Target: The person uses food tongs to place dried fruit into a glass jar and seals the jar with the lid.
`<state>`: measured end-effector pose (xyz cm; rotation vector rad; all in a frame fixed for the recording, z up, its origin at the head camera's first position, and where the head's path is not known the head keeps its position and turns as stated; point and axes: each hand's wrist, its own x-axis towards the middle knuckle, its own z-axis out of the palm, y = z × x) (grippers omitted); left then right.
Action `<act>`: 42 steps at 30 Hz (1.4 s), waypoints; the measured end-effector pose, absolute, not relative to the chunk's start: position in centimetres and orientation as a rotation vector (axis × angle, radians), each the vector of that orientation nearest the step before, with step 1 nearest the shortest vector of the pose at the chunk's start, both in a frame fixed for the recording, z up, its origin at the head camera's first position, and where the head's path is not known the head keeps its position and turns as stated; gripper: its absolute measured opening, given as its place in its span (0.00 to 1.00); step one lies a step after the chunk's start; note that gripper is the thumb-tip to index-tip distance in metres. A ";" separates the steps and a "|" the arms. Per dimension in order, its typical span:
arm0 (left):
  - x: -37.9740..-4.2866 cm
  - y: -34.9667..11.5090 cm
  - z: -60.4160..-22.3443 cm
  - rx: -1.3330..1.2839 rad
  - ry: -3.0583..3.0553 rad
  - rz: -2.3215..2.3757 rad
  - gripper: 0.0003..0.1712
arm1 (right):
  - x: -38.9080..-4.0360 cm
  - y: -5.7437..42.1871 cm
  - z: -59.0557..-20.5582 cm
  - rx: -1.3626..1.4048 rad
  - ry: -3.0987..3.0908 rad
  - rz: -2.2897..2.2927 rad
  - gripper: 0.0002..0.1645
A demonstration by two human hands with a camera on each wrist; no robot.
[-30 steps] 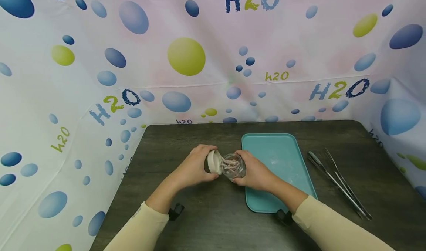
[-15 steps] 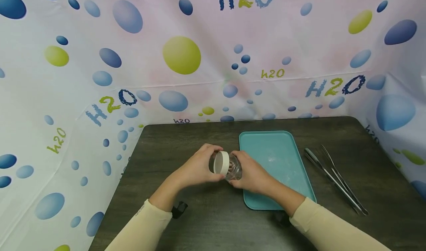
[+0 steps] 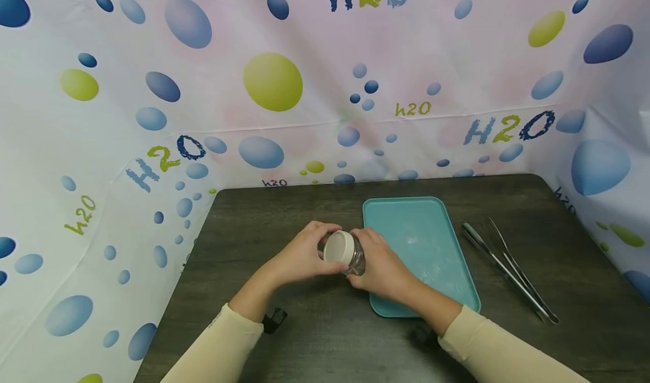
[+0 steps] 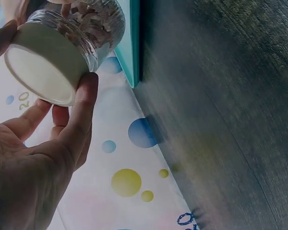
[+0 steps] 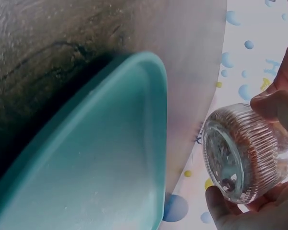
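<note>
A clear ribbed glass jar [image 3: 358, 259] is held tilted above the table, its base toward the right. Brownish-pink strips or bits show inside it in the left wrist view. The cream lid [image 3: 338, 248] sits over the jar's mouth, facing left. My left hand [image 3: 303, 259] grips the lid's rim between thumb and fingers. Around the glass body curl the fingers of my right hand [image 3: 382, 263]. In the right wrist view the jar's round base [image 5: 224, 160] faces the camera. Whether the lid is fully seated cannot be told.
A turquoise tray [image 3: 421, 242] lies just right of the jar, partly under the right forearm. Metal tongs [image 3: 513, 273] lie farther right on the dark wooden table [image 3: 254, 219]. A patterned curtain [image 3: 274, 81] hangs behind the table.
The lid, held apart from the jar's open mouth at first, has been brought onto it. The lid and jar have since turned more upward, and the strips are now mostly hidden from the head view.
</note>
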<state>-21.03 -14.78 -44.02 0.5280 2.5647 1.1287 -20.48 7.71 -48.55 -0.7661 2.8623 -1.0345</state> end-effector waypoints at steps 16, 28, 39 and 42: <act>-20.9 -14.4 -45.5 0.326 2.576 1.152 0.43 | -19.8 7.6 -49.3 -0.782 2.968 -1.008 0.51; -21.0 -14.6 -46.3 0.266 2.515 1.217 0.40 | -19.7 7.8 -49.6 -0.851 3.004 -0.952 0.51; -21.1 -15.1 -46.6 0.518 2.521 1.214 0.47 | -19.9 8.1 -49.3 -0.858 2.963 -0.938 0.51; -21.3 -15.3 -46.8 0.651 2.495 1.218 0.48 | -20.1 8.3 -49.4 -0.863 2.927 -0.952 0.51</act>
